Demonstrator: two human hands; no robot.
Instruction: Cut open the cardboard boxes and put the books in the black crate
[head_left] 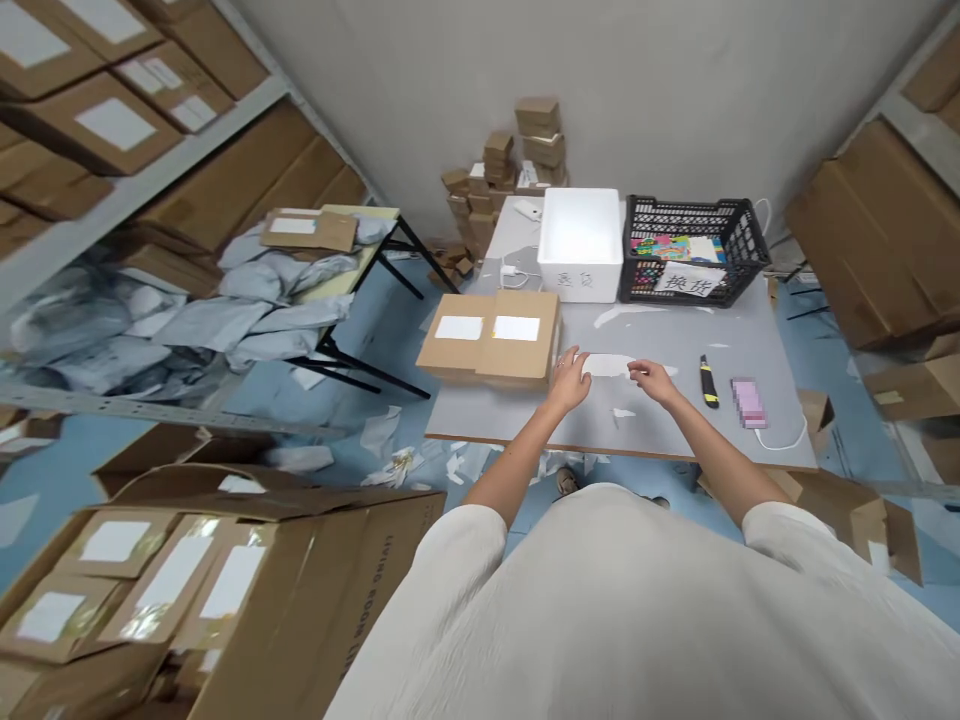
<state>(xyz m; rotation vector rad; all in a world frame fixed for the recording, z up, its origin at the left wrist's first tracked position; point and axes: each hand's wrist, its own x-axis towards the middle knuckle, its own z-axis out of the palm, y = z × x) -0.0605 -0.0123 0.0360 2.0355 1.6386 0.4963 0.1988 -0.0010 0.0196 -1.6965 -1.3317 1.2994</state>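
Observation:
A pale grey table (480, 410) stands in front of me. Two brown cardboard boxes (517, 352) with white labels sit against each other on its left side. My left hand (570, 382) is beside the right-hand box, fingers apart, its tips at the left end of a white paper strip (607, 365) on the tabletop. Over the strip's right end is my right hand (651, 382), fingers curled and pinched together; whatever is in the pinch is too small to make out. Farther right lie a yellow-and-black utility knife (709, 382) and a blurred pink phone (748, 402) with a white cable.
At the table's back are a white foam bin (580, 280) and a black plastic crate (690, 290) holding colourful packets. Grey mailing bags cover a side table (367, 262) to the left. An open carton (322, 590) of boxes stands lower left. Paper scraps (401, 465) litter the floor.

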